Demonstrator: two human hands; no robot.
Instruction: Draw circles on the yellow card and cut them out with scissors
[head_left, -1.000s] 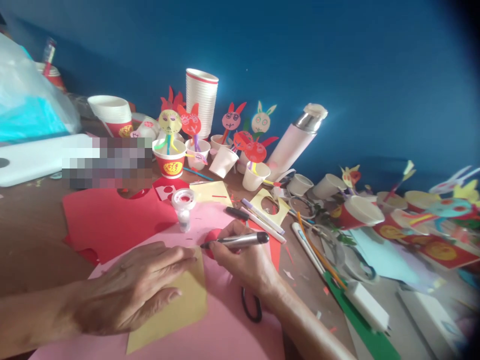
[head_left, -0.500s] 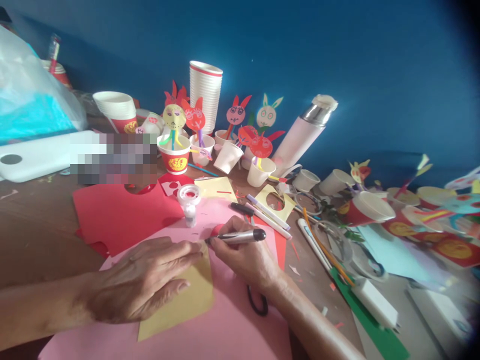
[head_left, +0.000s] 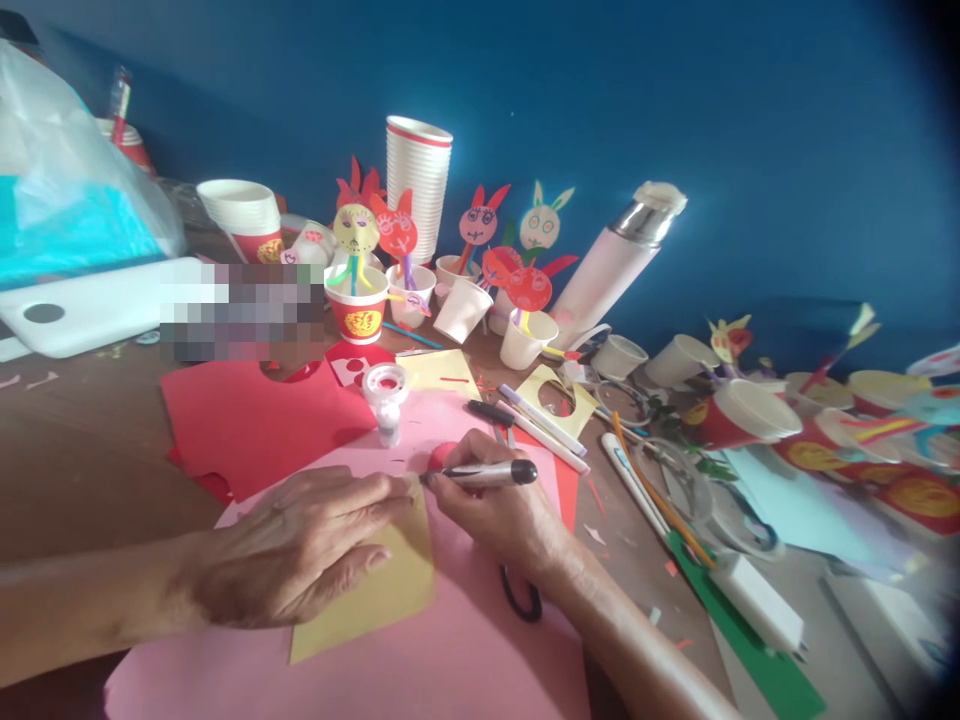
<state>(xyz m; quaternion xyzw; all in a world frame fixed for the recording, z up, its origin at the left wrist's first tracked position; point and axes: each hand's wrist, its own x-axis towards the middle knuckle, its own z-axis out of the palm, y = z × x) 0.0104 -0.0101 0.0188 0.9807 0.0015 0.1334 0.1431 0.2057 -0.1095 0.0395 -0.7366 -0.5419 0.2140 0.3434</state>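
right hand (head_left: 495,510): fingers clenched round a silver marker (head_left: 487,473), its tip at the far edge of the yellow paper (head_left: 382,590).
left hand (head_left: 300,550): fingers released, spread flat, pressing on the yellow paper.
yellow paper: near middle of the worktop (head_left: 90,440), lying on a pink sheet (head_left: 465,650).
close by: black scissors handle (head_left: 523,602) under the right wrist; small clear bottle (head_left: 388,398) just beyond the hands; red sheet (head_left: 255,420) to the left.
far: cup stack (head_left: 418,185) and flask (head_left: 615,265) by the blue wall.
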